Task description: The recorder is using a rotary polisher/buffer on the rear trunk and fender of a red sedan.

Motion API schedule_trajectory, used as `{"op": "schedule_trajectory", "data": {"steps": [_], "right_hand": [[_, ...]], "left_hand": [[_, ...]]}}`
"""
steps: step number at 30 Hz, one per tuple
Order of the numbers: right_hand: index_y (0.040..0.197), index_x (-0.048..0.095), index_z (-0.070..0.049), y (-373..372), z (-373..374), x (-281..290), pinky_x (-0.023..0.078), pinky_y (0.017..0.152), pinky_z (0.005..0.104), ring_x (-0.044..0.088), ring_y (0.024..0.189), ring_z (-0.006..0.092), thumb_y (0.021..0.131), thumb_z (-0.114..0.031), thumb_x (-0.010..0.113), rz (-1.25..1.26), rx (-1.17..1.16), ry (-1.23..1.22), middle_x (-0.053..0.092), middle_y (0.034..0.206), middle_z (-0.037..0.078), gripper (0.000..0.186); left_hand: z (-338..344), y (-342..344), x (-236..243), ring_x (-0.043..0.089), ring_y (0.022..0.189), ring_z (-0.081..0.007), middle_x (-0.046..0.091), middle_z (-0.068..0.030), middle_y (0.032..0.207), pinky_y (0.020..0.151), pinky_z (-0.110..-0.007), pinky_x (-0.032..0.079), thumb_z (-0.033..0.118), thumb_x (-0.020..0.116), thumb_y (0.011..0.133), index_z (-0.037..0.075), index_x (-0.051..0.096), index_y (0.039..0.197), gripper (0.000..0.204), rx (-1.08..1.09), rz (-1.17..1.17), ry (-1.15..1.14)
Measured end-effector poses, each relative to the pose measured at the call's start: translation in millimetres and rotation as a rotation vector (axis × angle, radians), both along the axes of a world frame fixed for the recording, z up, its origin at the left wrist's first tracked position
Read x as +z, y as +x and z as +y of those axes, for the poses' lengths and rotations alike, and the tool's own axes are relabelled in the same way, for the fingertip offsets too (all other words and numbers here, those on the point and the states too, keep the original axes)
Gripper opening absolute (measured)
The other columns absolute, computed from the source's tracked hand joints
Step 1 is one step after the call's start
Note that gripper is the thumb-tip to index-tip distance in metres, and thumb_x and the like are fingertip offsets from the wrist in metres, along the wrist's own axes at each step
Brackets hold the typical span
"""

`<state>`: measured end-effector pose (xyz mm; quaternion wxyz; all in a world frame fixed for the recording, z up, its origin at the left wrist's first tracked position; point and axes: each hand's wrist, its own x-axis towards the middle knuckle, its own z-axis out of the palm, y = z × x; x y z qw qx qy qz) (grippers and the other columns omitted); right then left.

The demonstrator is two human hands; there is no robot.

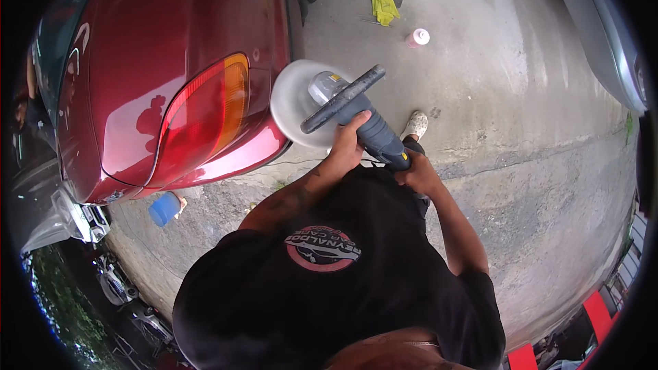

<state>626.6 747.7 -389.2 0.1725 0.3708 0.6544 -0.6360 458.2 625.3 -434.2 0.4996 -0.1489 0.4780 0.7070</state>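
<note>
A dark grey-blue car polisher [373,130] with a black D-shaped bar handle [346,98] is in both my hands. My left hand [349,138] is closed around the tool's body behind its head. Farther back, my right hand [419,174] wraps round the rear grip. The round white pad [291,106] looks smeared, as if spinning. Its edge lies against or very close to the side of the dark red car [199,7], just right of the red and orange tail light [212,116]; exact contact cannot be told.
On the concrete floor [493,96] lie a yellow-green cloth [384,0] and thin tools. A pink-and-white bottle [418,38] stands nearby. A blue container [164,209] sits below the car's rear corner. A silver car [600,27] is at the right. A thin cord [295,162] runs under my left forearm.
</note>
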Motion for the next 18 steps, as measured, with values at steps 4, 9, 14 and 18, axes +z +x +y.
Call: {"op": "schedule_trajectory", "data": {"steps": [4, 9, 14, 18], "right_hand": [[0.11, 0.064, 0.003, -36.7, 48.4, -38.9, 0.054, 0.06, 0.0331, 0.067, 0.061, 0.0182, 0.07, -0.008, 0.07, 0.088, 0.063, -0.063, 0.068, 0.073, 0.012, 0.042], [0.114, 0.064, 0.003, -97.2, 92.9, -61.3, 0.057, 0.063, 0.0354, 0.069, 0.059, 0.0199, 0.071, -0.011, 0.073, 0.19, 0.088, -0.035, 0.07, 0.073, 0.014, 0.045], [0.112, 0.064, 0.003, -138.2, 121.9, -84.9, 0.055, 0.061, 0.0341, 0.068, 0.059, 0.0173, 0.071, -0.009, 0.073, 0.218, 0.033, -0.066, 0.071, 0.075, 0.011, 0.043], [0.107, 0.064, 0.003, -182.9, 154.3, -80.3, 0.054, 0.061, 0.0331, 0.066, 0.058, 0.0157, 0.071, -0.009, 0.07, 0.192, -0.003, -0.042, 0.068, 0.073, 0.009, 0.038]], "left_hand": [[48.3, -40.1, -9.0, 0.063, 0.105, -0.0241, 0.062, -0.0076, 0.108, 0.094, -0.045, 0.051, 0.033, 0.074, 0.086, 0.008, 0.057, 0.119, 0.045, 0.067, 0.018, -0.124], [95.3, -95.9, -8.1, 0.062, 0.106, -0.0246, 0.062, -0.0076, 0.112, 0.097, -0.046, 0.05, 0.032, 0.075, 0.085, 0.007, 0.056, 0.123, 0.049, 0.149, 0.099, -0.166], [134.8, -145.7, -16.7, 0.063, 0.104, -0.0241, 0.063, -0.0078, 0.112, 0.093, -0.045, 0.052, 0.024, 0.08, 0.081, 0.005, 0.056, 0.122, 0.052, 0.183, 0.135, -0.16], [172.2, -183.1, -22.8, 0.066, 0.098, -0.0226, 0.064, -0.008, 0.108, 0.085, -0.043, 0.055, 0.019, 0.084, 0.077, 0.004, 0.057, 0.12, 0.053, 0.199, 0.121, -0.163]]}}
